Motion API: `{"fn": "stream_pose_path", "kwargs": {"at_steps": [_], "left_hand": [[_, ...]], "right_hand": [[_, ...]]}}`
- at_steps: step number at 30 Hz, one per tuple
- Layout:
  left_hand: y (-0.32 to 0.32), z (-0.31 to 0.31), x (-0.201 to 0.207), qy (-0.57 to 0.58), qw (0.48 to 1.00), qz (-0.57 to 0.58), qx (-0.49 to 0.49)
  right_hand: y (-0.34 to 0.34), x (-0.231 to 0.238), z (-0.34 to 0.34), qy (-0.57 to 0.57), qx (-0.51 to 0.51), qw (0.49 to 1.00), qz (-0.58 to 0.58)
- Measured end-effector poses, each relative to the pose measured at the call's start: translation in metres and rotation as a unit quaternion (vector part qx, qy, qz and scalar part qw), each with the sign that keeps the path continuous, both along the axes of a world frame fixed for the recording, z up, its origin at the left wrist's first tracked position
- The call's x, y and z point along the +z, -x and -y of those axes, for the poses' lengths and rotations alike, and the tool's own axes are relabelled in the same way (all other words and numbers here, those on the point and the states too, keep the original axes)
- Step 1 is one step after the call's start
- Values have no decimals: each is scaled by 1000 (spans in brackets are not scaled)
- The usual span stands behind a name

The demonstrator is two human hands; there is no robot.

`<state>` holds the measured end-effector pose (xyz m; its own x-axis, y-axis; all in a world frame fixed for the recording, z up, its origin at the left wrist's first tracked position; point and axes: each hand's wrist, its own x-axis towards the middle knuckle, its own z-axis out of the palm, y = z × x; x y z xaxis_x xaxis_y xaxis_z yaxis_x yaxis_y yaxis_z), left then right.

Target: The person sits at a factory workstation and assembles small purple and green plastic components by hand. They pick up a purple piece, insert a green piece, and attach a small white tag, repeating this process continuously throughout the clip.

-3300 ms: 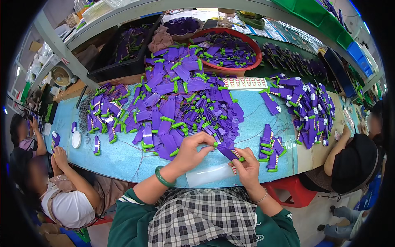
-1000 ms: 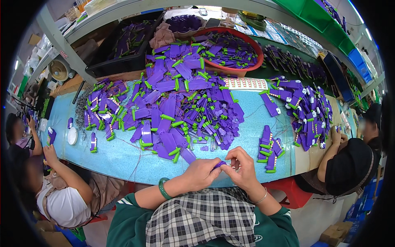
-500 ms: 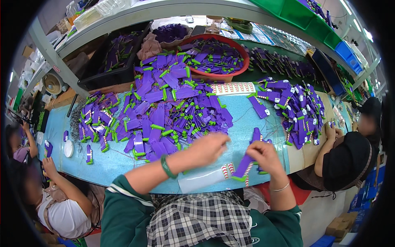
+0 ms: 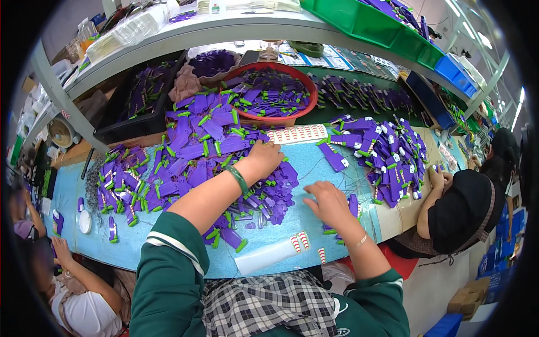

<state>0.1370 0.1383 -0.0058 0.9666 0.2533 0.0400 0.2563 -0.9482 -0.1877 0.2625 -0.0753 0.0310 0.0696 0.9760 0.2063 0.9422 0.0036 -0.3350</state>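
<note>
My left hand point(image 4: 263, 160) reaches over the far edge of a heap of purple flat pieces with green ends point(image 4: 193, 149). Its fingers are bent down and close together among them; what they hold, if anything, is hidden. Above the blue tabletop, my right hand point(image 4: 330, 206) is open, thumb and fingers apart, with nothing between them. Partly behind it lie a few purple pieces point(image 4: 352, 204). In front of me is a white backing strip point(image 4: 265, 258) bearing red-and-white striped stickers point(image 4: 300, 241). One more striped sticker point(image 4: 321, 255) sits by the table's near edge.
Beyond the heap stand a red basin point(image 4: 312, 92) of purple pieces and a black crate point(image 4: 115, 130). A sheet of striped stickers point(image 4: 297, 133) lies at the heap's far right. Another pile of purple pieces point(image 4: 387, 151) is to the right. People sit on both sides; a shelf point(image 4: 236, 23) crosses overhead.
My right hand has let go of the purple piece with the green end and opened. My left hand has moved away from me to the far part of the heap. The view has shifted slightly.
</note>
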Motion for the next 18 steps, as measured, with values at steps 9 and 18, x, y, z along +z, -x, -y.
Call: {"fn": "stream_pose_path", "kwargs": {"at_steps": [9, 18], "left_hand": [[25, -9, 32, 7, 959, 284, 5], [137, 14, 117, 603, 603, 499, 153]], "right_hand": [[-4, -27, -97, 74, -85, 991, 66], [-20, 3, -115, 112, -35, 988, -98]]}}
